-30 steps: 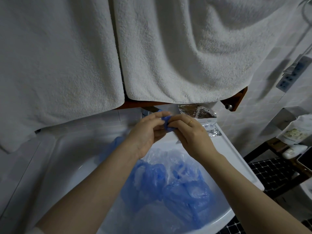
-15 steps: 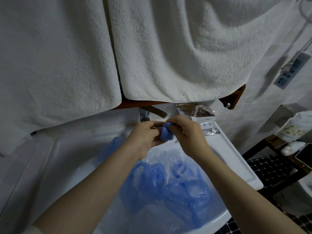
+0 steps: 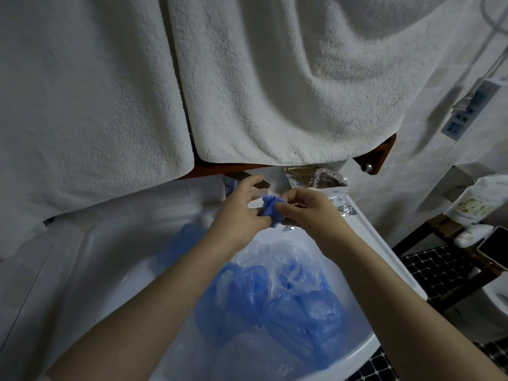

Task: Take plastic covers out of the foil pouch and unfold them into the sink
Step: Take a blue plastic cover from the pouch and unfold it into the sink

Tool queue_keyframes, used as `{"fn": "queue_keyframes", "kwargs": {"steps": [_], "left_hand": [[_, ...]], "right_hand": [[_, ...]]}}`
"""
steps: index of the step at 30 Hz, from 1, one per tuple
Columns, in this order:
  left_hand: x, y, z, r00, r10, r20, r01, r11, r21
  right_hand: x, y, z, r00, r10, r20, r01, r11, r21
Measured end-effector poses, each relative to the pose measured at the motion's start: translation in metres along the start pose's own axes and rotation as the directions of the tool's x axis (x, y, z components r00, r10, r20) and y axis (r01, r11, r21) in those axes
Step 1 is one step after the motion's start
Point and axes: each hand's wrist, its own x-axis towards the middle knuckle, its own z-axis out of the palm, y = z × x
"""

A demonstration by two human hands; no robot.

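Both hands [image 3: 275,215] pinch a bunched blue cover [image 3: 270,209] between them.

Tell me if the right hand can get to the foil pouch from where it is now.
Probably yes. The foil pouch lies on the sink ledge just beyond the right hand, with nothing between them. But that hand pinches the folded blue cover, so it must let go first.
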Motion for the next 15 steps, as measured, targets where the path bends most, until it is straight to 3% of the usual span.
{"fn": "queue_keyframes", "kwargs": {"steps": [3,5,7,9,11,13,15], "left_hand": [[0.003,0.002,-0.003,0.992,0.062,0.110,-0.079,0.984,0.161],[0.005,0.003,-0.003,0.983,0.098,0.154,-0.146,0.928,0.343],[0.006,0.003,-0.003,0.983,0.134,0.127,-0.176,0.890,0.421],[0.005,0.002,-0.004,0.989,0.143,0.027,-0.144,0.926,0.349],[0.002,0.003,-0.006,0.999,0.005,-0.034,-0.001,0.991,0.132],[0.001,0.000,-0.003,0.990,-0.141,0.007,0.141,0.989,-0.041],[0.001,-0.005,0.002,0.985,-0.173,0.017,0.174,0.980,-0.098]], "right_hand": [[-0.001,0.001,-0.008,0.982,0.110,0.153,-0.122,0.990,0.071],[0.000,0.002,-0.009,0.978,0.080,0.191,-0.067,0.995,-0.074],[0.000,0.002,-0.008,0.987,0.026,0.160,-0.002,0.989,-0.148],[0.000,0.001,-0.010,0.995,-0.005,0.100,0.014,0.995,-0.096],[0.000,0.001,-0.013,0.998,0.010,0.062,-0.014,0.998,0.068],[-0.001,0.005,-0.013,0.999,0.025,0.043,-0.030,0.992,0.124],[-0.002,0.011,-0.012,0.998,0.043,0.035,-0.046,0.992,0.117]]}}
